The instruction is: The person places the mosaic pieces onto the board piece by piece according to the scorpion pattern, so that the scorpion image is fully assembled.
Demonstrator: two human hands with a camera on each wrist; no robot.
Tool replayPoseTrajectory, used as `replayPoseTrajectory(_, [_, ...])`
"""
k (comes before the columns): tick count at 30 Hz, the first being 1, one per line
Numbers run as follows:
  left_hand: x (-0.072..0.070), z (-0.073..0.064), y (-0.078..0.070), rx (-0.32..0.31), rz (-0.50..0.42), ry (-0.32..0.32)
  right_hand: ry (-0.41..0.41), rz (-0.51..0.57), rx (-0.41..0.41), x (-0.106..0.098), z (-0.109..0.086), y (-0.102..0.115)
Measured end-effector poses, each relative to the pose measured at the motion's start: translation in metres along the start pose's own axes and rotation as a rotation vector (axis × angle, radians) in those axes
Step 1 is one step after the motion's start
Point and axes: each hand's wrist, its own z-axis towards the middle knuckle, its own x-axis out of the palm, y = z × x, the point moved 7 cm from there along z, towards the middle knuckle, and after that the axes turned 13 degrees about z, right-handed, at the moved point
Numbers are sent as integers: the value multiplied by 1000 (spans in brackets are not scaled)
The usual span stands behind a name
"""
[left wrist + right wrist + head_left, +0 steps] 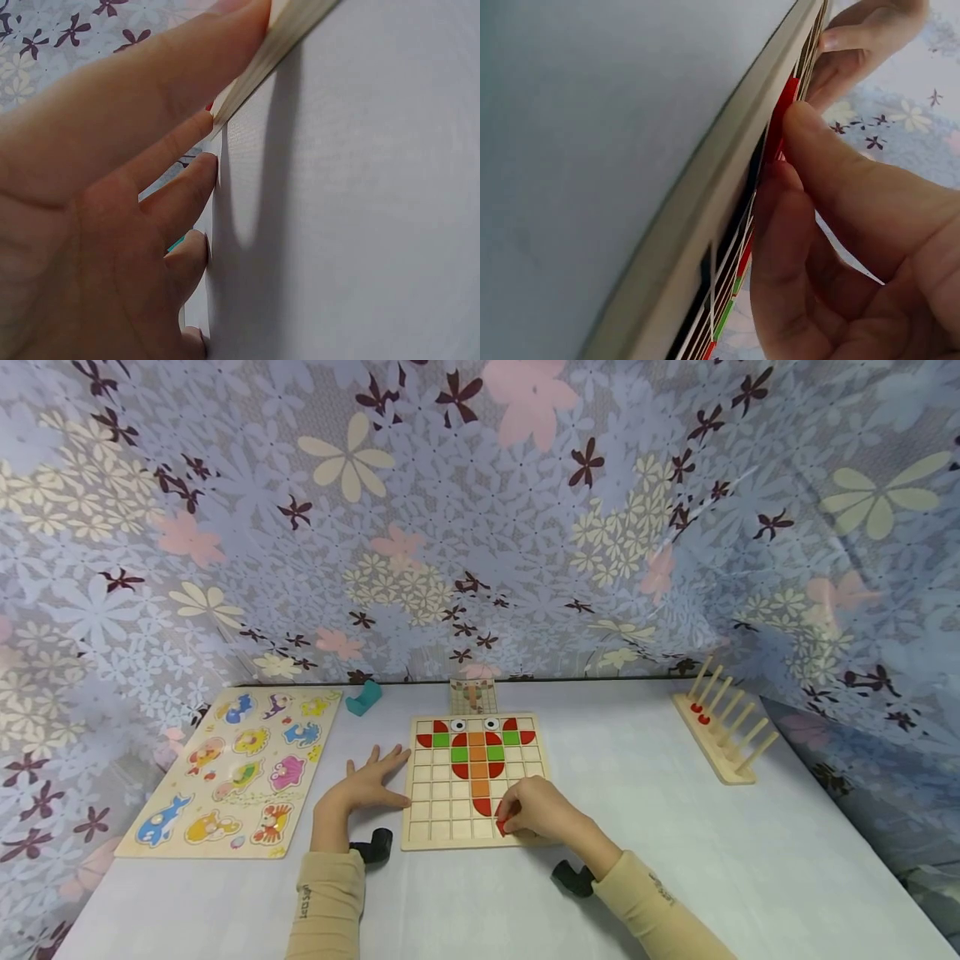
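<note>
A wooden grid board (441, 812) lies on the table, bearing red, green and orange tiles (477, 764) and two round eye tiles (491, 724) near its top. Over the lower right part of the grid, my right hand (542, 810) pinches a red tile (780, 120) between thumb and fingers. Whether that tile touches the board cannot be told. Spread out, my left hand (366, 787) touches the board's left edge with its thumb and a fingertip. A small picture card (473, 697) with a similar pattern is behind the board.
On the left lies a sea-animal puzzle board (252, 777), with a teal object (364, 697) behind it. A peg stand (720, 747) with red beads is at the far right. Black objects sit beside the left wrist (381, 843) and right wrist (573, 878). Patterned cloth (465, 527) hangs behind.
</note>
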Motion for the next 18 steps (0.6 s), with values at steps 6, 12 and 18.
replayPoseTrajectory(6, [0, -1, 1, -10, 4, 8, -2, -33, -35, 2, 1, 4])
replayPoseTrajectory(12, [0, -1, 1, -8, 9, 8, -2, -33, -24, 2, 1, 6])
replayPoseTrajectory(18, [2, -1, 2, -10, 9, 10, 6, -26, -5, 2, 0, 5])
